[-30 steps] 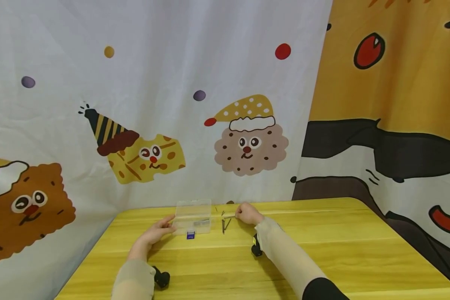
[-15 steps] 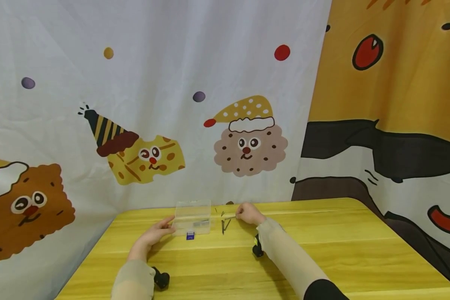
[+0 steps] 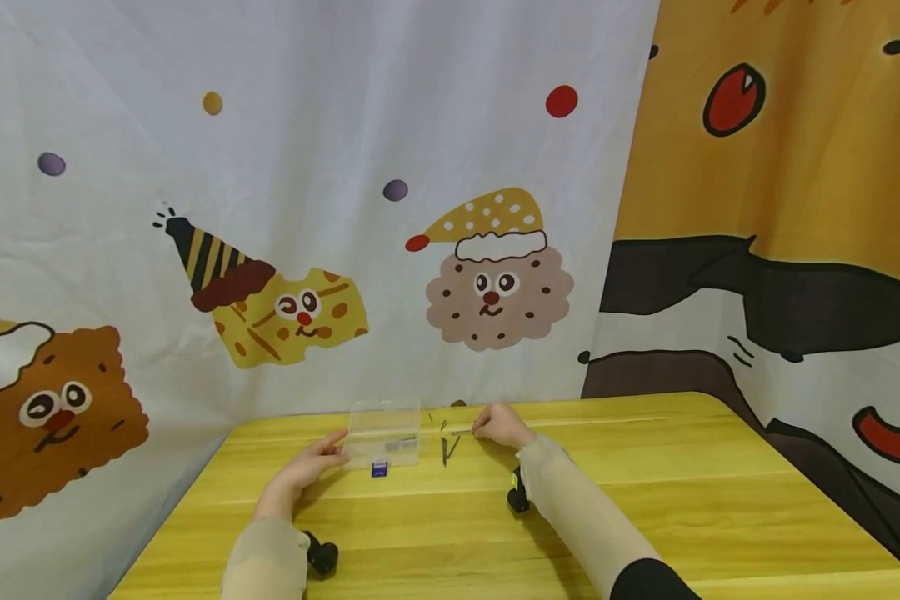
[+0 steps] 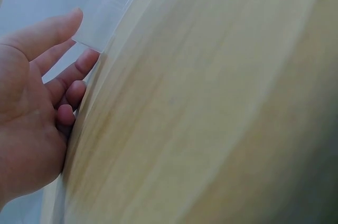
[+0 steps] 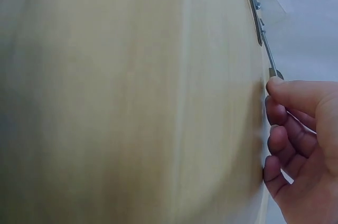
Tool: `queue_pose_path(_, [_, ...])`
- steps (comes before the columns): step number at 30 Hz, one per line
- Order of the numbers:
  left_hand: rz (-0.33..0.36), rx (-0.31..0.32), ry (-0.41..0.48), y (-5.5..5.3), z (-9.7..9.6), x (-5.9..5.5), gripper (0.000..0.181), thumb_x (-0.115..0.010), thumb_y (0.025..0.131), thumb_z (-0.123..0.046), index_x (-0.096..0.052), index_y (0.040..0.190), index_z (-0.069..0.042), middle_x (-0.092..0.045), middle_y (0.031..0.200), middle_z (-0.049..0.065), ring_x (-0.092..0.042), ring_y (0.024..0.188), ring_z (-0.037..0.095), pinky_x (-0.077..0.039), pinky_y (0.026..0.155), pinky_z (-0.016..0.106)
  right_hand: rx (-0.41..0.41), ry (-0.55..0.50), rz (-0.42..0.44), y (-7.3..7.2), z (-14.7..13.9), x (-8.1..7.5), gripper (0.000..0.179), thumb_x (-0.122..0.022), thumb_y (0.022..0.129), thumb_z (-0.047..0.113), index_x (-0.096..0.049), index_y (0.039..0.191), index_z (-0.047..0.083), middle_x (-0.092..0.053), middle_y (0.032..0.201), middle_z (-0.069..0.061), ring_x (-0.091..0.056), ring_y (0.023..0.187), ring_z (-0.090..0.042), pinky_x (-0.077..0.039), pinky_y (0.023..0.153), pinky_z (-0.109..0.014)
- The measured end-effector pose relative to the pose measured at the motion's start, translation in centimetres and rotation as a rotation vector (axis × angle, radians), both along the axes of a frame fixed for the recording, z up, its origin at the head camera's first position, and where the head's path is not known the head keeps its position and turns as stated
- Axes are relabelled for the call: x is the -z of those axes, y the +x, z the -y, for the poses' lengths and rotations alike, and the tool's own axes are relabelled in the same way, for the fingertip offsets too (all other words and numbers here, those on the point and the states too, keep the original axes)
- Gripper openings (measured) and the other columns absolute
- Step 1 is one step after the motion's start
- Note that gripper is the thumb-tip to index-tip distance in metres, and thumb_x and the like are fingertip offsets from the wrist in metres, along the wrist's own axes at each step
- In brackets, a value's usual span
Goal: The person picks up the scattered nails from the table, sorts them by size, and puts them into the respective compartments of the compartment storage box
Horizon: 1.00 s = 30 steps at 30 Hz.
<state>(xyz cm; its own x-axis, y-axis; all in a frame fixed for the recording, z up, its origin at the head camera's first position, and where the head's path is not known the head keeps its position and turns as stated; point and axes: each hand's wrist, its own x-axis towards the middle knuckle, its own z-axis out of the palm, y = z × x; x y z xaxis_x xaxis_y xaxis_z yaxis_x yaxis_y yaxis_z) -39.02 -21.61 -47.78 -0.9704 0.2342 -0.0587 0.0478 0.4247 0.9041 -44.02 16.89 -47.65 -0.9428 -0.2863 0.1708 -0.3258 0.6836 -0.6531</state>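
Note:
My left hand (image 3: 311, 465) is at the left end of a clear plastic box (image 3: 356, 456), its lid raised at the back. In the left wrist view the thumb and fingers (image 4: 87, 65) lie right at the box's corner. A blue latch (image 3: 379, 469) sits on the front, and grey metal pieces (image 3: 401, 445) lie inside. To the right of the box, my right hand (image 3: 502, 426) pinches the end of a thin metal rod (image 5: 270, 52) between thumb and finger, close over the table. Its exact kind cannot be told.
Several slim dark metal pieces (image 3: 445, 451) lie on the yellow wood-grain table (image 3: 420, 542) between the box and my right hand, with smaller ones behind. A cloth with cartoon prints (image 3: 322, 150) hangs behind the table's far edge.
The right hand has shifted slightly to the right and still pinches the metal rod. The left hand stays by the box, and the head view has moved a little.

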Motion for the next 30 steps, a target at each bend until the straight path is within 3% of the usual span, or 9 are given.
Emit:
queue_pose_path(9, [0.002,0.007,0.011,-0.1,-0.1,-0.3,0.063,-0.064,0.094,-0.015,-0.035,0.149,-0.001,-0.052,0.117,0.015,-0.045,0.111,0.032,-0.032,0.101,0.055,0.028,-0.101,0.040,0.2,-0.3,-0.8,0.011,-0.069,0.086,0.005,-0.076,0.092,0.001,-0.070,0.088,-0.006,-0.054,0.064,-0.014,-0.047,0.059,-0.029])
queue_pose_path(17, [0.009,0.016,0.009,-0.1,0.0,-0.2,0.065,-0.064,0.094,-0.016,-0.034,0.149,-0.001,-0.051,0.119,0.017,-0.044,0.112,0.032,-0.031,0.102,0.056,0.013,-0.152,0.040,0.5,-0.3,-1.9,0.017,-0.063,0.092,0.006,-0.073,0.101,-0.004,-0.070,0.104,-0.013,-0.064,0.096,-0.026,-0.052,0.085,-0.041])
queue_pose_path(30, [-0.006,-0.008,0.013,-0.3,0.0,0.0,0.067,-0.068,0.091,-0.017,-0.037,0.148,0.000,-0.054,0.121,0.017,-0.046,0.114,0.033,-0.033,0.102,0.056,-0.030,-0.208,0.077,0.5,-0.1,-2.9,0.020,-0.062,0.095,0.010,-0.073,0.108,-0.001,-0.069,0.108,-0.010,-0.063,0.101,-0.026,-0.050,0.089,-0.043])
